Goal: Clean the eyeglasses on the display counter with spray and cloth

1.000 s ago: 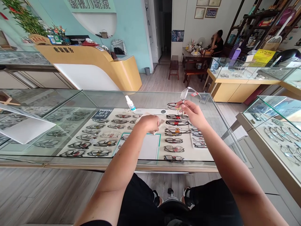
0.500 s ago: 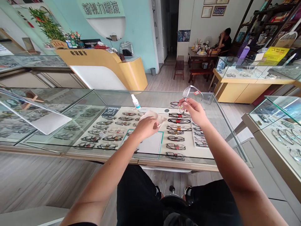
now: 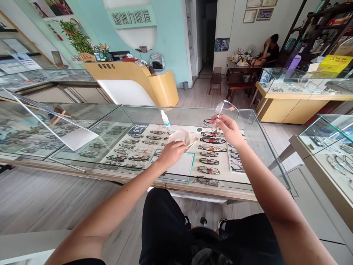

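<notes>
My right hand grips a pair of eyeglasses with thin metal frames, raised above the glass display case. A red tag hangs on one temple. Over the middle of the case, my left hand has its fingers closed on the near edge of a pale cleaning cloth. The cloth spreads out beyond the fingers. Behind it, a white spray bottle with a blue label stands on the glass. Rows of eyeglasses lie inside the case, beneath both hands.
A mirror stands tilted on the case at left. Another display case is close on the right. Beyond are a curved yellow counter, benches and a seated person at a table.
The view has shifted slightly left, so the scene sits farther right. My left hand has moved off the middle of the cloth to its near edge. The right hand still holds the eyeglasses up.
</notes>
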Motion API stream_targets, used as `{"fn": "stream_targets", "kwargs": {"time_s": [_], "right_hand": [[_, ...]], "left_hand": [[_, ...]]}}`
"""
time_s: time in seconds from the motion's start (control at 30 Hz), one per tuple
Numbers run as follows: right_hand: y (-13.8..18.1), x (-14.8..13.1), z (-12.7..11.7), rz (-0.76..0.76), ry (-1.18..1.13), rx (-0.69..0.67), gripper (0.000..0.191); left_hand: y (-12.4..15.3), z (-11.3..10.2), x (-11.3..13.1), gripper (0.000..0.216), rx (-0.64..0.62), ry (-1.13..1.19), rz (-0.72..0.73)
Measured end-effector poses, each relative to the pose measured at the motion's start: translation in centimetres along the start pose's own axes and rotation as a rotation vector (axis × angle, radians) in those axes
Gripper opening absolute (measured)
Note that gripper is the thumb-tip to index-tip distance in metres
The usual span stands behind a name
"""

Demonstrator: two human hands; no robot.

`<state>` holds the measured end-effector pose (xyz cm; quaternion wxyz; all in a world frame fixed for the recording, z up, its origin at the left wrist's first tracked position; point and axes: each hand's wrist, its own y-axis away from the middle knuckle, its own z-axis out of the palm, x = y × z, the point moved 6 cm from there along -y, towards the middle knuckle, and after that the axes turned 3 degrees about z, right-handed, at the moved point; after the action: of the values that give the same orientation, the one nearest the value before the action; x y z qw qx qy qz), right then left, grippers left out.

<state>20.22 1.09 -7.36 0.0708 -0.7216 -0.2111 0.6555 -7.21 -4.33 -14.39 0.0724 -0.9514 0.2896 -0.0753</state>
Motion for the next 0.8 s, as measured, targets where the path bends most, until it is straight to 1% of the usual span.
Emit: {"fn": "stream_targets", "kwargs": {"time_s": [0.13,0.2,0.27,0.47,0.63,0.8], "right_hand": [[0.0,-0.1,0.1,0.002,0.005,-0.003,0.054],[0.1,-0.1,0.2,0.005,0.011,-0.001,0.053],[0.1,-0.1,0.3,0.010,0.014,0.006,0.053],[0.2,-0.2,0.6,0.020,-0.006,0.009,0.051],[0.3,-0.1,0.6,0.021,-0.014,0.013,0.052],[0.3,-0.1,0.6,0.017,-0.008,0.008,0.051]], "left_hand": [[0.8,0.5,-0.3,0.027,0.169,0.041,0.047],[1.1,0.8,-0.2,0.027,0.208,0.040,0.069],[1.3,1.0,-0.1,0.028,0.219,0.029,0.076],[1.4,0.6,0.5,0.028,0.192,-0.045,0.048],[1.3,0.1,0.6,0.025,0.167,-0.034,0.000],[0.8,-0.4,1.2,0.026,0.063,-0.059,-0.023]]}}
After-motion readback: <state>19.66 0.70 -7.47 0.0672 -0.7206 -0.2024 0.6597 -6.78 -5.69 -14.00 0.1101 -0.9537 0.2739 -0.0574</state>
